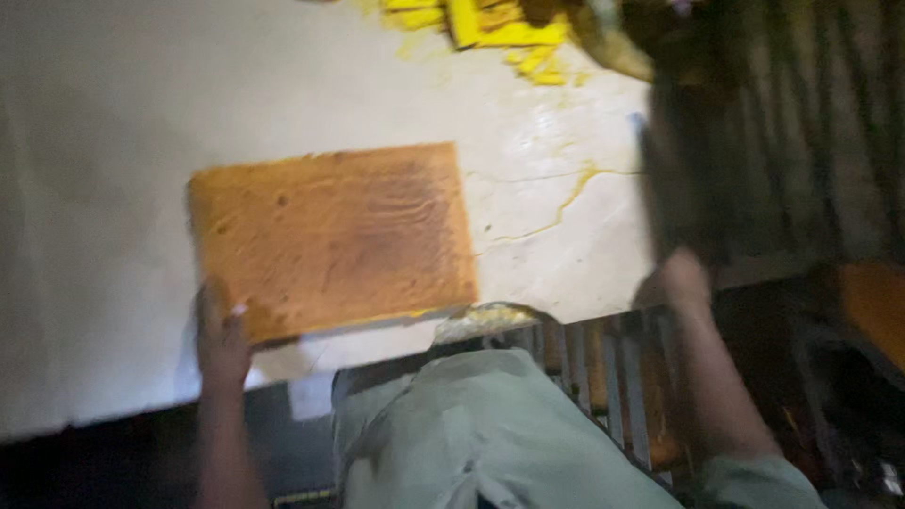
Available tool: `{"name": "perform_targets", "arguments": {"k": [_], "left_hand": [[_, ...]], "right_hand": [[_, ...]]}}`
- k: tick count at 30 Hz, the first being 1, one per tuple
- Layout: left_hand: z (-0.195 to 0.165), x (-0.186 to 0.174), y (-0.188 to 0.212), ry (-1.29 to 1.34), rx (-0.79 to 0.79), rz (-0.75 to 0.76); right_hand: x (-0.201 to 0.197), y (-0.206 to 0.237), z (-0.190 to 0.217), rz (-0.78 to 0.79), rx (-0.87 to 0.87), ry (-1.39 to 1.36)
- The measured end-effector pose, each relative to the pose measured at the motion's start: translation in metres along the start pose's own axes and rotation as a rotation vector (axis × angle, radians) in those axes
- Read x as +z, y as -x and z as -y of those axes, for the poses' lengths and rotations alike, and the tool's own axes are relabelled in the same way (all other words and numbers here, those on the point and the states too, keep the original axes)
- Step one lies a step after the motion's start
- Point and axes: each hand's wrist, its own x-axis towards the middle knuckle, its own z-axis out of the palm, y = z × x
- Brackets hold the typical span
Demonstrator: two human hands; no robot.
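Note:
A large flat rectangular sheet of brown baked cake [330, 236] lies on a pale work table [104, 188]. My left hand [222, 335] grips its near left corner, fingers curled over the edge. My right hand [681, 278] is at the table's right edge, against a dark blurred rack or tray [754, 141]; I cannot tell whether it holds it. The picture is blurred by motion.
Yellow cake offcuts and crumbs [490, 33] lie at the table's far edge. A cracked yellow smear [566, 203] runs across the table right of the sheet. A slatted metal rack [603, 368] sits below the near edge. My pale green shirt [471, 434] fills the bottom centre.

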Motion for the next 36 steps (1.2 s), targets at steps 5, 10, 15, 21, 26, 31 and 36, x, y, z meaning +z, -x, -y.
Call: {"name": "perform_targets", "arguments": {"k": [5,10,15,21,26,31,36], "left_hand": [[-0.006,-0.030,0.007,0.097,0.034,0.058],[-0.001,-0.064,0.009,-0.118,0.095,0.249],[0.024,-0.063,-0.004,-0.236,0.262,0.255],[0.035,-0.059,-0.012,-0.212,0.327,0.272],[0.034,-0.064,-0.012,-0.176,0.338,0.340],[0.030,-0.070,-0.009,-0.183,0.329,0.351],[-0.006,-0.072,-0.002,-0.337,0.365,0.307]], "right_hand": [[0.011,0.034,0.015,-0.228,-0.198,-0.206],[0.009,0.082,0.080,-0.108,-0.133,-0.397],[0.036,0.168,0.201,-0.260,-0.252,-0.827],[0.023,0.205,0.376,-0.108,-0.581,-0.478],[0.007,0.219,0.446,-0.302,-0.679,-0.653],[0.009,0.218,0.451,-0.070,-0.573,-0.633],[0.011,0.220,0.447,-0.255,-0.715,-0.554]]}}
